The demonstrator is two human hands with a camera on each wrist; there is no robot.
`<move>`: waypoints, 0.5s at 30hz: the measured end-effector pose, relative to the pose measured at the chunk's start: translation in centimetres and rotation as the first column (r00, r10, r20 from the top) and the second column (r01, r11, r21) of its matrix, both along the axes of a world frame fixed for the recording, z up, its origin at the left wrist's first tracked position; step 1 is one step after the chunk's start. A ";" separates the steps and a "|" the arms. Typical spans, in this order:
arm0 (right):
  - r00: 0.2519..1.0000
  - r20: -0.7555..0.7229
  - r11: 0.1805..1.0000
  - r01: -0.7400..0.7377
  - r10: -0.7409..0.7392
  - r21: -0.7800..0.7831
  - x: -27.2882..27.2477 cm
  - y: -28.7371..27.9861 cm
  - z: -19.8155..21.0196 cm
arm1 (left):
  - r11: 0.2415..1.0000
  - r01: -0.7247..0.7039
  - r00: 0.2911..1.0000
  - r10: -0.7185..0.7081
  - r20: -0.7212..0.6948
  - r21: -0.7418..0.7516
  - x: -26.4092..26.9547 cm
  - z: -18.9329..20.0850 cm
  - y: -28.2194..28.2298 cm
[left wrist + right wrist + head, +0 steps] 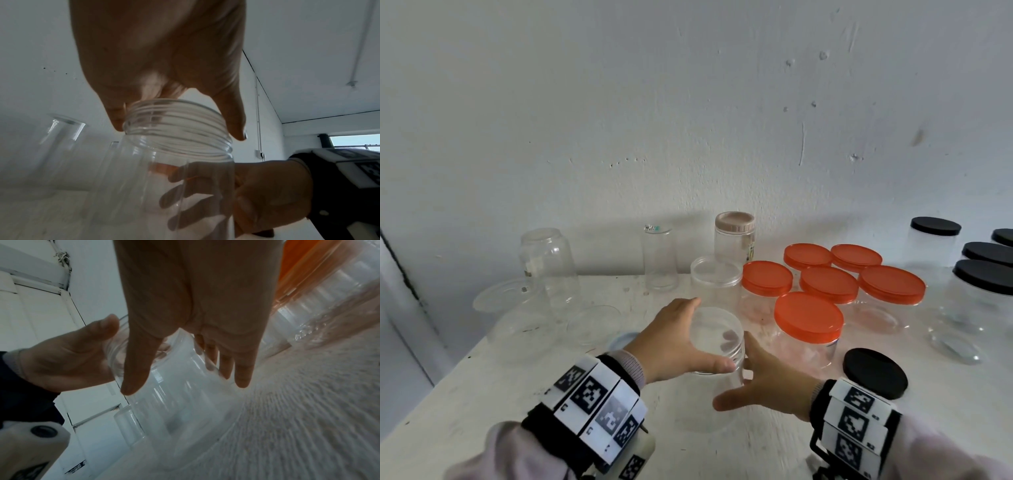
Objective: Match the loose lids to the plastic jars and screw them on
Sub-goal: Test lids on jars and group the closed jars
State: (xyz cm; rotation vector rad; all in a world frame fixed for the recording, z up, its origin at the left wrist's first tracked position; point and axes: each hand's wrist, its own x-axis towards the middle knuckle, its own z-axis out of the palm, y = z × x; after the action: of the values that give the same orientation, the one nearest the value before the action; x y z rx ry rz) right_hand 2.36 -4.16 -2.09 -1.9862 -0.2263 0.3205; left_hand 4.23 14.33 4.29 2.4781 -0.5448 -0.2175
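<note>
The white table (482, 394) stands against a pale wall (619, 102) and carries every container. To my right stands a group of clear jars with orange lids (828, 282), and beyond them, at the right edge, jars with black lids (984, 275). At the back left are open clear jars, one of them a wide jar (548, 260) and one a narrow tall one (659, 258), with a beige-capped jar (734, 234) behind a clear-lidded jar (715, 279). The clear jar (722, 356) I am working on stands upright near the table's front, just left of the nearest orange-lidded jar, and bears a clear lid (714, 330) on its threaded neck. My right hand (763, 383) wraps the jar's body from the right, fingers curled behind it and thumb spread toward me. My left hand (671, 339) spans the lid from the left, fingers curved over its far rim and thumb pressed to its near rim. A loose black lid (875, 371) lies flat just beyond my right wrist.
</note>
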 end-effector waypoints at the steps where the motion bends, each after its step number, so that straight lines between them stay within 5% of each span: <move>1: 1.000 0.000 1.000 -0.005 0.005 -0.003 0.0 0.0 0.0 | 1.000 0.003 1.000 -0.003 0.000 0.003 0.0 -0.1 0.0; 10: 1.000 0.000 0.999 -0.014 0.014 -0.036 0.2 -0.1 -0.4 | 0.998 0.023 0.999 -0.025 0.034 0.050 -0.3 -1.0 -0.1; 15: 0.999 -0.026 0.993 -0.024 0.022 -0.113 0.1 -0.5 0.9 | 0.998 0.030 0.998 -0.032 -0.052 -0.053 -0.3 -1.3 0.5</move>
State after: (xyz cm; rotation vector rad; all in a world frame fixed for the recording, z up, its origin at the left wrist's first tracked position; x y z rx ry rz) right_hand 2.50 -4.64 -1.18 -2.0914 -0.2196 0.3796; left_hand 3.94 14.85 2.99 2.4076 -0.5603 -0.2762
